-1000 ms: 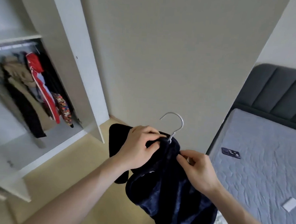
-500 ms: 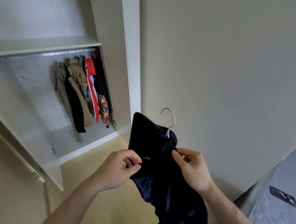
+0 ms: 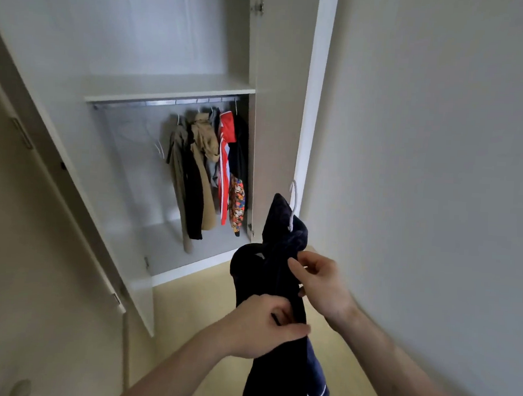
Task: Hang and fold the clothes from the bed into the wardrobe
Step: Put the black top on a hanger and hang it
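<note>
Navy garment (image 3: 282, 289) on white hanger (image 3: 293, 205), 5 o'clock of open wardrobe (image 3: 169, 90). Pinched by left hand (image 3: 259, 328) and right hand (image 3: 322, 282). Risk: bunched collar slipping off hanger before rail (image 3: 168, 102).

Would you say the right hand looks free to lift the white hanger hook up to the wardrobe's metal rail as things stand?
Probably not yet: the right hand pinches the dark navy garment, as does the left hand. The doors stand open, and the metal rail is bare left of the hung clothes.
</note>
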Tool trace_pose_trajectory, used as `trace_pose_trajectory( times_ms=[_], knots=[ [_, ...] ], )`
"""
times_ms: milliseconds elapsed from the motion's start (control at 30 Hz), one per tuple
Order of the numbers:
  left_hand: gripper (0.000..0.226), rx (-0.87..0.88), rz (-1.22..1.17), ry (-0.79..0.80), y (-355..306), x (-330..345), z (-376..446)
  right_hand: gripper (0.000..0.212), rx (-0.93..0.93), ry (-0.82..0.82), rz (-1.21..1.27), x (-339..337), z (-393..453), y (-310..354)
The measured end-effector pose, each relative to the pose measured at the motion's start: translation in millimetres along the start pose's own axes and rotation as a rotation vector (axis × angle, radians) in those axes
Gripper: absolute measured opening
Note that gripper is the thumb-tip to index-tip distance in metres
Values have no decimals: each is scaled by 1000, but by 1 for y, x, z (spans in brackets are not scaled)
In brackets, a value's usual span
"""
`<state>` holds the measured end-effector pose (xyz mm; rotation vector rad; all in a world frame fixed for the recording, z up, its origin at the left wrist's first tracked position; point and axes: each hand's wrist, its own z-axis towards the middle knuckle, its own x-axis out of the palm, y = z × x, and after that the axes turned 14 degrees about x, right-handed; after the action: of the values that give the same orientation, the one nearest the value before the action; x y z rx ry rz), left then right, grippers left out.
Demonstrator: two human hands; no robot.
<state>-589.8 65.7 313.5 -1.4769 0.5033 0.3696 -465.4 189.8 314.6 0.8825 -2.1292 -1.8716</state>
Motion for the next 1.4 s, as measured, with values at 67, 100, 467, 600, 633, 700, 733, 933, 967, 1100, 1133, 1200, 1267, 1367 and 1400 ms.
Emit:
trace_pose_trajectory(
  times_ms=[67, 100, 467, 600, 633, 700, 733, 933, 967, 1100, 1133, 1200, 1267, 1367, 1400],
  knots=[
    [34, -14, 10, -86, 10, -12, 5, 39, -9, 25, 0, 13, 19, 10],
    [31, -22, 14, -126, 16, -19, 7, 38, -12, 46, 4, 20, 28, 14],
    [31, -175, -83, -758, 96, -124, 44, 32, 77, 402, 79, 64, 166, 55],
    [22, -257, -123, -849, 129, -164, 71, 34, 107, 427, 2, 57, 225, 60],
    [22, -268, -130, -863, 135, -173, 78, 33, 118, 436, -9, 55, 242, 60],
    [24, -283, -139, -870, 146, -190, 95, 33, 127, 457, -23, 50, 278, 60],
    [24, -291, -143, -876, 150, -199, 103, 33, 130, 466, -32, 48, 296, 61],
    [25, -328, -100, -1002, 167, -248, 148, 32, 119, 514, -90, 55, 410, 79],
    [25, -344, -91, -1024, 171, -255, 154, 31, 116, 522, -98, 60, 426, 83],
    [24, -384, -42, -1090, 188, -289, 175, 31, 91, 574, -138, 87, 475, 102],
    [27, -395, -17, -1108, 194, -299, 180, 31, 88, 577, -143, 94, 486, 106],
    [32, -412, 33, -1139, 206, -319, 190, 31, 81, 577, -175, 111, 508, 114],
    [35, -419, 69, -1155, 221, -340, 202, 32, 62, 576, -228, 128, 532, 121],
    [40, -415, 90, -1150, 248, -372, 219, 37, 34, 558, -306, 153, 569, 130],
    [41, -410, 94, -1144, 257, -382, 224, 38, 25, 549, -324, 161, 581, 134]
  ],
)
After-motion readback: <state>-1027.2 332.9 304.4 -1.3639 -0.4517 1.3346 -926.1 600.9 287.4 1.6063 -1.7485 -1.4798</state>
